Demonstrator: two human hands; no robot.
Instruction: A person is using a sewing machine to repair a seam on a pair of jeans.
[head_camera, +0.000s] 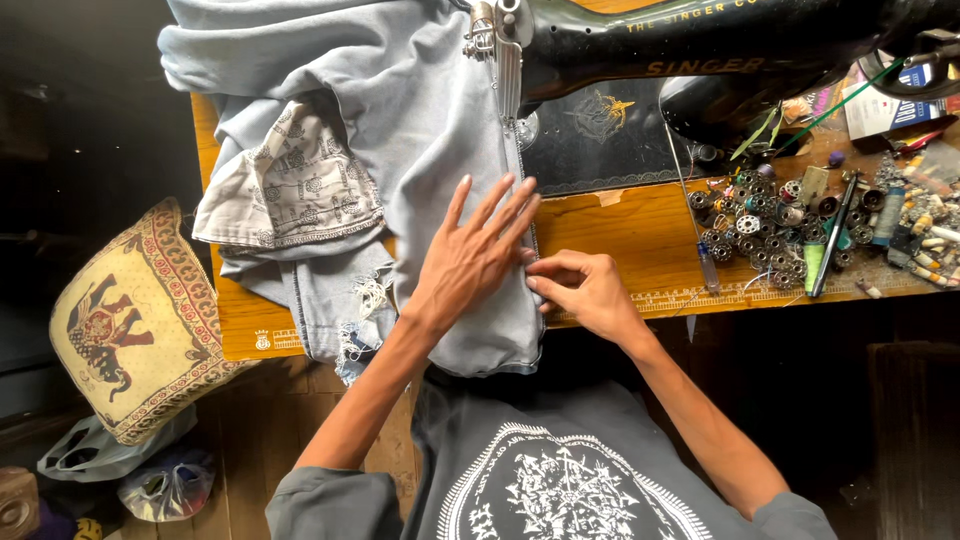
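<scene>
Seen from above, a person sits at a wooden sewing table (640, 235) with both bare arms stretched forward. At the far left, off the table, a tan cushion (135, 320) with an elephant design leans by the floor, and crumpled plastic bags (130, 470) lie below it. On the table's left half spreads a pair of pale blue jeans (400, 130), turned partly inside out so a printed white pocket lining (290, 180) shows, with frayed threads near the lower edge. The left hand (470, 255) lies flat and open on the denim, fingers spread, pressing the cloth down and gripping nothing. Just beside it, the right hand (580, 290) is curled, thumb and fingertips pinching the folded edge of the jeans along the seam. That seam runs up to the needle area of a black sewing machine (690, 50) at the top. To the right, well apart from the hands, a heap of metal bobbins (760, 225), a green-handled tool (830, 240) and small sewing oddments litter the table.
</scene>
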